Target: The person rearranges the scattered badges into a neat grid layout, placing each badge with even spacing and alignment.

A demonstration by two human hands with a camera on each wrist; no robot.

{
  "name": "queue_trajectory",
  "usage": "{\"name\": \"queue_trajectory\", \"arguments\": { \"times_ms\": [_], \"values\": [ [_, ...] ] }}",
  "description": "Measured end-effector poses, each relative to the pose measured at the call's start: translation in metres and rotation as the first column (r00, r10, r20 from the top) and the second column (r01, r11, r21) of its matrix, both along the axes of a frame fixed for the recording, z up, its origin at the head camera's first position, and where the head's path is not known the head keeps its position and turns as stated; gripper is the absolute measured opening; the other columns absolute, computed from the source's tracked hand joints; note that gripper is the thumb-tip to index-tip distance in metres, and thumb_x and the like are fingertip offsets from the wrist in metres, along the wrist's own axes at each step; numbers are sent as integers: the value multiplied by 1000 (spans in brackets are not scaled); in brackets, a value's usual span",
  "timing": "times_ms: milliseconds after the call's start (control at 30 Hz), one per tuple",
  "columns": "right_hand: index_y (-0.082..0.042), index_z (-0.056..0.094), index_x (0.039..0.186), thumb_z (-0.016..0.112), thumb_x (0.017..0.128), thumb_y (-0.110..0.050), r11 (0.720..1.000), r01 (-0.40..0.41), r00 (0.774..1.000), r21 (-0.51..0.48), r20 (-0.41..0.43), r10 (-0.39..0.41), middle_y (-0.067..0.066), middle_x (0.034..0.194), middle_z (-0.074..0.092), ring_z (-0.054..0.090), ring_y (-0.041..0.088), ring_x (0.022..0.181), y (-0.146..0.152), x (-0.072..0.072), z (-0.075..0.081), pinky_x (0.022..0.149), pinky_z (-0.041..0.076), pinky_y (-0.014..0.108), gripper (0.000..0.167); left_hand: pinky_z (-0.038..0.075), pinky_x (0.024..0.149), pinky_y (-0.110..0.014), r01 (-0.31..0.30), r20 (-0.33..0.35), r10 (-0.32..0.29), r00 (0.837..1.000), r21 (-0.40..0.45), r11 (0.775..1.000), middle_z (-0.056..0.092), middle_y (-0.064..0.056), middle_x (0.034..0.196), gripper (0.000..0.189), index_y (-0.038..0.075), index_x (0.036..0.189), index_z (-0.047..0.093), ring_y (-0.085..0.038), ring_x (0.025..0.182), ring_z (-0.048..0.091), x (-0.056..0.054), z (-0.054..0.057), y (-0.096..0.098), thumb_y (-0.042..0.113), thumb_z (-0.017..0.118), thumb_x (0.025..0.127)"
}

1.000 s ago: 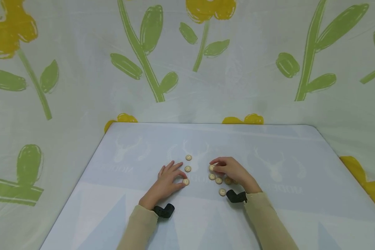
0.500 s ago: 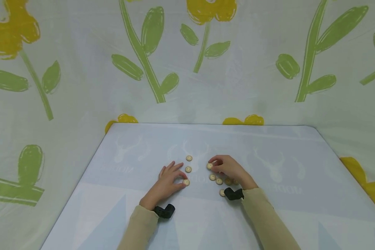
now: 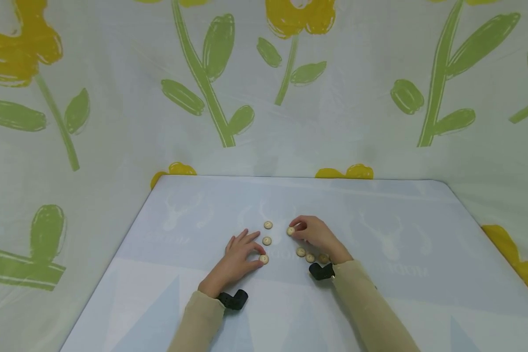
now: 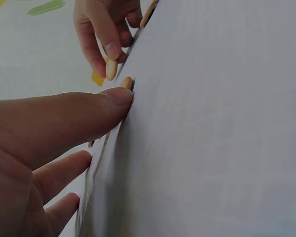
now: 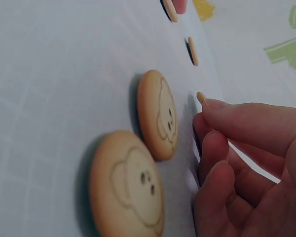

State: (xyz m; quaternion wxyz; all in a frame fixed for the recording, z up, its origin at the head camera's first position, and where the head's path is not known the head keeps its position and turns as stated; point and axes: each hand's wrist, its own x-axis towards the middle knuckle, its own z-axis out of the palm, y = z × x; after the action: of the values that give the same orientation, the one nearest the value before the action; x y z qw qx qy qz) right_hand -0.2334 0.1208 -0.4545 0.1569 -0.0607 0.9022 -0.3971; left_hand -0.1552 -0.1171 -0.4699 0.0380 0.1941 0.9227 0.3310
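Observation:
My right hand pinches a round wooden disc between thumb and index finger; in the left wrist view this disc is tipped on edge. Left of it, my left hand holds another disc on the table by thumb and index finger, its other fingers spread. Just beyond lie a middle disc and a far disc, roughly in line with it. Below my right hand several discs lie loose, among them one with a line-drawn animal face in the right wrist view.
A pale table cover with faint deer prints lies under everything. Behind stands a white curtain with yellow flowers and green leaves. A black wrist camera sits on the left wrist, another on the right.
My right hand has carried its disc left and slightly away, off the loose group toward the row. The right wrist now covers the nearest loose disc. My left hand keeps its place.

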Motion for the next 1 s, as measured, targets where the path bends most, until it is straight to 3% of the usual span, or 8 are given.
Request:
{"name": "queue_trajectory", "arguments": {
  "times_ms": [367,600,1000],
  "values": [
    [-17,63,95,67,79,-18,998,10,997,62,-72,-6,0,84,57,52,16,68,-13,-4,-1,57,45,26,16,2,101,-55,-8,-3,7,1000,-15,1000,34,-4,140,12,26,88,61,-30,133,11,0,-1,1,27,67,78],
    [-15,63,90,68,78,-19,989,-30,985,144,-166,54,-2,76,54,47,15,71,-18,-5,-1,63,39,28,14,2,101,-56,0,-14,0,1000,-13,1000,33,-3,141,13,27,88,60,-30,133,11,0,-3,1,27,68,78],
    [-14,63,95,67,79,-22,988,-2,986,156,-164,28,-1,76,53,47,16,71,-20,-7,0,62,39,29,17,3,101,-56,-6,-25,5,1000,-13,1000,34,-3,140,13,26,88,60,-30,133,12,-1,-2,1,27,68,78]
  ]
}}
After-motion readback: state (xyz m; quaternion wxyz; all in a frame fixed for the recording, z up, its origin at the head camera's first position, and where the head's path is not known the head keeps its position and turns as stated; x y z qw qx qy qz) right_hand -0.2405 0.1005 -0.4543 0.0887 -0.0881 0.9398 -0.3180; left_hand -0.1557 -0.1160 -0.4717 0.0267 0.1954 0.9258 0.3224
